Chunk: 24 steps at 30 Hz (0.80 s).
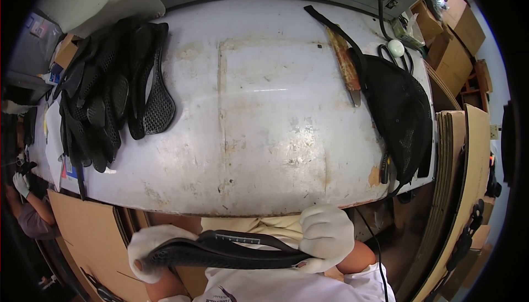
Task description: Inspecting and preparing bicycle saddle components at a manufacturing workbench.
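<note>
Black pad (226, 257) held just off tabletop's (264, 178) near edge, long axis left-right, roughly parallel to it. Left hand (157, 244), right hand (329, 236): fingers (311, 227) curled around opposite ends.

Black mesh piece (234, 251) in gloved left hand (157, 247) and gloved right hand (326, 237), black pile (96, 103) on pale table (270, 147)

Table (264, 153): in front of me, beyond my hands.
My hands: left hand (157, 249) and right hand (328, 238), 1 at each end of a long piece (220, 253), between my body and the near edge.
Left side: a pile of pieces (99, 92) on top.
Right side: a strapped piece (399, 114), a flat tool (345, 65) just left of it.
Past the right end: cardboard sheets (476, 158).
Far left: a co-worker's hand (22, 183).
</note>
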{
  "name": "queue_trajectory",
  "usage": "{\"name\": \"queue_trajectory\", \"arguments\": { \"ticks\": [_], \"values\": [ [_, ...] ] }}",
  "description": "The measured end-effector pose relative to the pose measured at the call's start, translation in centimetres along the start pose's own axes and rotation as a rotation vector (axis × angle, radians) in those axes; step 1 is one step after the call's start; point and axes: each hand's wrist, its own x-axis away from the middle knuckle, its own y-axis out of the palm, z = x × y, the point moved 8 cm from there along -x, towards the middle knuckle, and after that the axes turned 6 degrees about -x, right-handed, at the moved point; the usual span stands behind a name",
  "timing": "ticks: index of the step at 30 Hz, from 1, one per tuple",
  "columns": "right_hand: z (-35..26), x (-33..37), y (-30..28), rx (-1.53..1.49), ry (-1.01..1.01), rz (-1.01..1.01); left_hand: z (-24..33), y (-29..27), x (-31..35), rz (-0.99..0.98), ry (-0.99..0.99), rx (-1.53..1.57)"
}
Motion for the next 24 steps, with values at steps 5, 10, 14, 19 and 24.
{"name": "queue_trajectory", "arguments": {
  "ticks": [5,10,14,19,24],
  "values": [
    [0.7,-0.1,-0.6,-0.213,-0.030,0.071,1.4,-0.3,1.9,0.223,0.128,-0.151],
    [-1.0,0.6,-1.4,-0.102,-0.022,0.006,0.5,1.0,0.8,0.133,0.086,-0.057],
    [-0.8,1.2,-1.3,-0.074,-0.005,-0.041,0.9,1.7,0.5,0.032,-0.012,-0.007],
    [-2.3,1.1,-1.4,-0.025,-0.017,-0.097,1.3,2.5,1.2,-0.106,-0.019,-0.002],
    [-2.0,0.7,-1.4,0.169,0.049,-0.165,0.8,3.5,-1.0,-0.293,-0.040,0.106]
  ]
}}
